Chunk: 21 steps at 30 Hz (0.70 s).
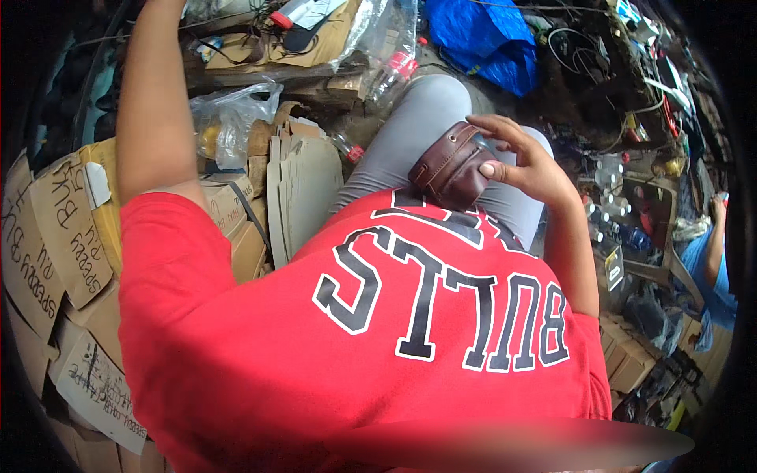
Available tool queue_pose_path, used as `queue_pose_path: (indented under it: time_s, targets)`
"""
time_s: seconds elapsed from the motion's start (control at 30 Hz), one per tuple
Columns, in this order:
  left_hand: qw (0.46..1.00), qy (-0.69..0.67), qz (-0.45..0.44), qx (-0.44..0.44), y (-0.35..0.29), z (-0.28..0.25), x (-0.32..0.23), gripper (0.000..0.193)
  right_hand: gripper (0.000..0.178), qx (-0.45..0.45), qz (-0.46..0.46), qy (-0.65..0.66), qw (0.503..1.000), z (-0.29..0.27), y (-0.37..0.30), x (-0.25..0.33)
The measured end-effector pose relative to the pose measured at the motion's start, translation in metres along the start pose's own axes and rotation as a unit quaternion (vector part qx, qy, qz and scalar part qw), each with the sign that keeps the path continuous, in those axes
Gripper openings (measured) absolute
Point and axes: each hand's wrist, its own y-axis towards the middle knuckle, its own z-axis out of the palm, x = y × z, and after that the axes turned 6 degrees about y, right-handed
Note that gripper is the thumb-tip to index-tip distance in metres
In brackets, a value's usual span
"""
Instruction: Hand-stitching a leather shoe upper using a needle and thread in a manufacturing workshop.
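Note:
A brown leather shoe upper with pale stitching and small eyelets rests on my lap, against my grey-trousered thighs. No sole shows on it from here. My right hand grips its right side, the thumb on the near face and the fingers curled over the far edge. Stretched forward and away at the far left, my left arm leaves the picture at the top edge, so its hand is out of sight.
Cardboard boxes are stacked at my left, near flat grey-brown sheets. A clear plastic bag, a plastic bottle and a blue plastic sheet lie ahead. Small bottles crowd the right; another person in blue is beyond.

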Motion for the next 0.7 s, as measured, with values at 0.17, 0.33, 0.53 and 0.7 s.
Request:
queue_pose_path:
  time_s: [0.17, 0.33, 0.53, 0.7]
  targets:
    - [0.933, 0.220, 0.077, 0.275, -0.028, 0.036, 0.043, 0.041, 0.094, 0.036, -0.018, 0.022, 0.999, -0.006, -0.001, 0.004]
    - [0.962, 0.187, -0.030, 0.197, -0.036, 0.027, 0.021, 0.028, 0.099, 0.059, -0.040, -0.025, 0.997, -0.004, 0.004, 0.006]
    - [0.876, -0.332, 0.031, 0.349, -0.095, 0.051, -0.124, 0.034, 0.078, -0.087, -0.138, -0.168, 0.972, 0.006, 0.012, 0.025]
    - [0.581, -0.555, -0.095, 0.587, -0.145, 0.063, -0.228, 0.062, 0.053, -0.200, -0.306, -0.454, 0.813, 0.016, 0.009, 0.052]
